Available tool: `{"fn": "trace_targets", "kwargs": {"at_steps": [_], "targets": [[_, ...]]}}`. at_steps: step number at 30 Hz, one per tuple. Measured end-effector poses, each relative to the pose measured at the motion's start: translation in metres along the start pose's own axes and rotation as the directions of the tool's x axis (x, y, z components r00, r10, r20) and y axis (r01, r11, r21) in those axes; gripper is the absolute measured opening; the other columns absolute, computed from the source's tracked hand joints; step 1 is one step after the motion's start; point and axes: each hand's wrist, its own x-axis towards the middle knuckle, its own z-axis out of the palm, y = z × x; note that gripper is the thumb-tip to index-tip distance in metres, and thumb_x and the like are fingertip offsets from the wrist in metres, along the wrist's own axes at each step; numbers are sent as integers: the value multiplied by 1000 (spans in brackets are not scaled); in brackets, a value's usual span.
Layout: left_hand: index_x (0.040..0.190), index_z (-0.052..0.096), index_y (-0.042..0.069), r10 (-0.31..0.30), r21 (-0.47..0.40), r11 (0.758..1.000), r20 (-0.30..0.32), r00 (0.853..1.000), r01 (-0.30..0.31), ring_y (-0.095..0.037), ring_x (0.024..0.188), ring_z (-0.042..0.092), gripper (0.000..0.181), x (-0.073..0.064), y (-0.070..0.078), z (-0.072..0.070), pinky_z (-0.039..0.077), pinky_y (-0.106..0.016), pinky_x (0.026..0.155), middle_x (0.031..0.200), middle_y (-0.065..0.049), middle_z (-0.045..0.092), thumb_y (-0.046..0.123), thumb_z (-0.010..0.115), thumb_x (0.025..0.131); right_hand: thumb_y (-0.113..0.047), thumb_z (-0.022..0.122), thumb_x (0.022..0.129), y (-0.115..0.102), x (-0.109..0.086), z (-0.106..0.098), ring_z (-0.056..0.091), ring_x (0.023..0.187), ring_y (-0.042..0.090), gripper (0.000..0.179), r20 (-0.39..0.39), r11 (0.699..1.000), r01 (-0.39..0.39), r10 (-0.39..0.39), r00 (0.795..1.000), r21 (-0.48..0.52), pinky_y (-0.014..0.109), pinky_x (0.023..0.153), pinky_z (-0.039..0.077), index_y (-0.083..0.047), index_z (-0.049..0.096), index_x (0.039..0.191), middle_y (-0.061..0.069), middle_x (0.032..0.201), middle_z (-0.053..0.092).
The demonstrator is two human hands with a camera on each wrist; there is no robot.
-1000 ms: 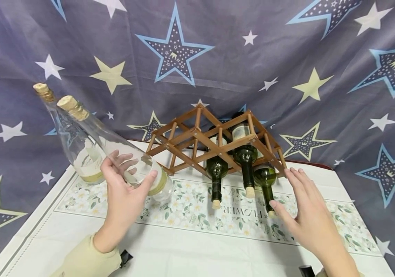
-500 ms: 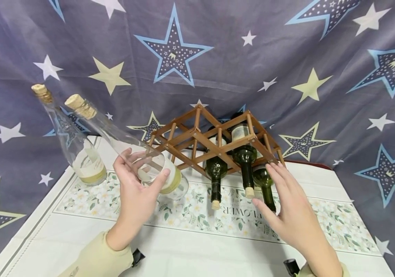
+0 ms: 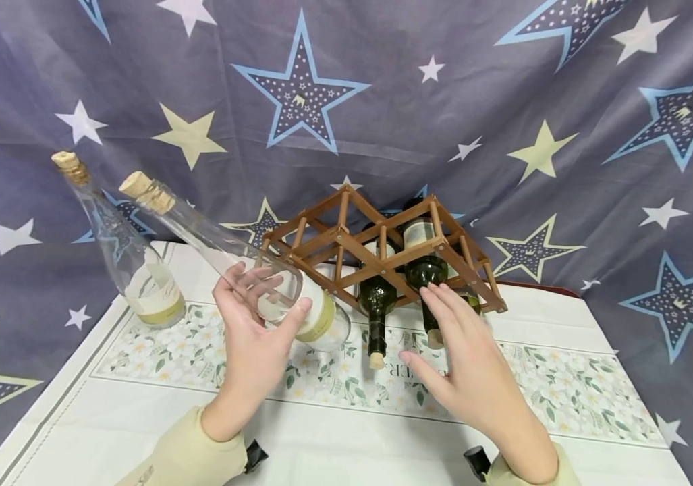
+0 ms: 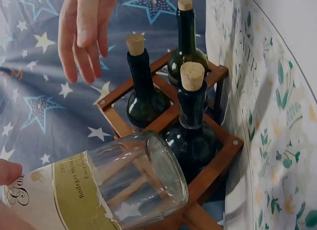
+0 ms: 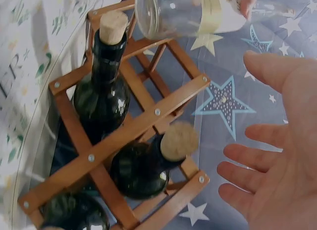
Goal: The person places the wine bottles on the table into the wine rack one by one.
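My left hand [image 3: 255,351] grips a clear corked wine bottle [image 3: 200,236] round its labelled lower body. The bottle slants, cork up to the left and glass base down to the right, in front of a wooden lattice wine rack [image 3: 340,236]. In the left wrist view its yellow-green label [image 4: 74,190] shows beside the rack. My right hand [image 3: 467,371], fingers extended and thumb apart, is in front of the rack's right half and holds nothing. Several corked dark green bottles lie in the rack, necks forward: one [image 3: 378,297] left of that hand, another [image 3: 425,270] partly behind it.
A second clear corked bottle [image 3: 154,290] stands upright at the table's left. A floral runner [image 3: 571,391] crosses the white tablecloth [image 3: 352,452]. Behind the table hangs a grey-blue star-patterned curtain [image 3: 395,135].
The left hand has carried the clear bottle rightward, toward the rack's left side. The right hand has moved left across the front of the dark bottles.
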Motion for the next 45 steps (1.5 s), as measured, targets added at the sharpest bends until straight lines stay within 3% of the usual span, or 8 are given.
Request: {"fn": "trace_targets", "kwargs": {"at_steps": [10,16,24,32,38,45], "targets": [[143,25,4,-7,-53,999,5,1000,7,-35,128,55,81,-3,2,12,44,-37,109,141,-16,46,-8,80,86,-51,77,95,-12,10,17,37,154,33,89,17,999,47,-47,999,7,58,122,33,-12,39,165,12,166,40],[144,26,6,-5,-76,997,18,1000,7,-39,129,54,80,-6,0,19,43,-42,113,142,-16,46,-9,79,86,-55,75,96,-16,16,28,38,153,31,91,44,999,48,-49,998,21,56,121,36,-13,35,166,12,166,41],[148,23,1,-14,-116,993,38,999,19,-45,130,53,83,-11,1,27,47,-39,111,141,-17,46,-9,78,87,-54,77,95,-24,23,40,42,150,27,95,100,998,27,-33,994,62,51,116,45,-14,32,168,10,165,41],[147,23,4,-19,-167,986,49,999,27,-44,128,55,80,-15,1,33,57,-31,95,141,-17,47,-9,76,88,-53,84,89,-28,28,47,44,149,27,101,98,998,23,-29,995,56,49,119,42,-11,33,166,10,163,45],[148,22,5,-68,-183,980,58,996,78,-40,127,58,81,-19,2,35,56,-20,73,142,-15,47,-9,75,89,-49,89,85,-29,30,50,51,143,27,105,67,997,30,-35,997,73,47,116,45,-8,34,164,12,158,50],[145,24,11,-86,-230,968,70,994,100,-36,128,58,77,-21,1,37,59,-28,91,141,-18,46,-11,73,89,-45,89,86,-27,30,52,56,135,26,101,38,995,47,-50,998,89,46,109,52,-7,35,163,12,150,55]]}}
